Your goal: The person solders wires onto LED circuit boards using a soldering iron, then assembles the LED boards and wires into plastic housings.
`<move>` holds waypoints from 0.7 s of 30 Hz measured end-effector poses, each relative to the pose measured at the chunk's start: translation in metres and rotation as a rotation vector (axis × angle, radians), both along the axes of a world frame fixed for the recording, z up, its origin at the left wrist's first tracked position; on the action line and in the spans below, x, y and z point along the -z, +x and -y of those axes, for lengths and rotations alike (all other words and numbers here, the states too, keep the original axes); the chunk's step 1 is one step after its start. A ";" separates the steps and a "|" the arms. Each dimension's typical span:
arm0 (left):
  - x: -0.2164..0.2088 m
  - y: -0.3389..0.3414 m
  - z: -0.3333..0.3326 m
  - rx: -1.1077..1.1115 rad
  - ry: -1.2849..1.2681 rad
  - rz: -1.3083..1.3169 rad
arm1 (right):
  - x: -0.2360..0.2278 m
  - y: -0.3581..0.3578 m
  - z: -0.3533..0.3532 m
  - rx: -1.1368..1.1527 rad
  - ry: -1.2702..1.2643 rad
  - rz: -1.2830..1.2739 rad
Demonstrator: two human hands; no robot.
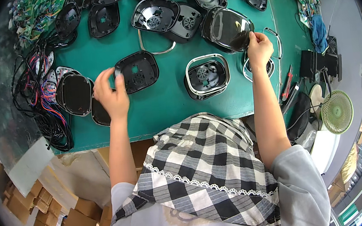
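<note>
My right hand (259,51) is closed on the near right corner of a glossy dark cover (228,28), thumb and fingertips at its rim. The cover is tilted beside other black parts. My left hand (113,96) has its fingers apart at the left edge of a shallow black housing (141,72), which lies with its hollow side up. No grip on it shows. Between my hands sits another black housing (203,71) with a silver oval frame (227,74) around its top. Below my right hand, another silver-rimmed part (246,73) is half hidden by my wrist.
Several black housings (155,15) cover the far side of the green table (176,111). Bundled black cables (56,131) and dark panels (75,94) lie at the left. Wired circuit boards (40,15) fill both far corners. A red-handled tool (287,82) and a green fan (337,112) are at the right.
</note>
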State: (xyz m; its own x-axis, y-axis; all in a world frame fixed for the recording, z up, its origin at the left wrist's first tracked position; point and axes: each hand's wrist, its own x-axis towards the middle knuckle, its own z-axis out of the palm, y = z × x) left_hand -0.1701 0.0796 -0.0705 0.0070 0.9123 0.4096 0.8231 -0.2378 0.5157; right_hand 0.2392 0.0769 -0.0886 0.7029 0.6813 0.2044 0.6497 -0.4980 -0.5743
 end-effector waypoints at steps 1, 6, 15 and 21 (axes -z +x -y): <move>0.000 0.011 -0.017 0.068 -0.029 0.014 | -0.002 -0.001 0.001 -0.013 0.006 0.014; -0.001 0.085 -0.084 0.377 -0.010 -0.162 | -0.021 0.000 -0.002 -0.020 0.166 -0.176; 0.023 0.224 -0.215 0.541 0.325 -0.623 | -0.042 -0.036 0.008 -0.171 0.330 -1.314; -0.012 0.239 -0.207 0.650 0.107 -0.132 | -0.035 -0.019 0.027 -0.089 0.282 -1.559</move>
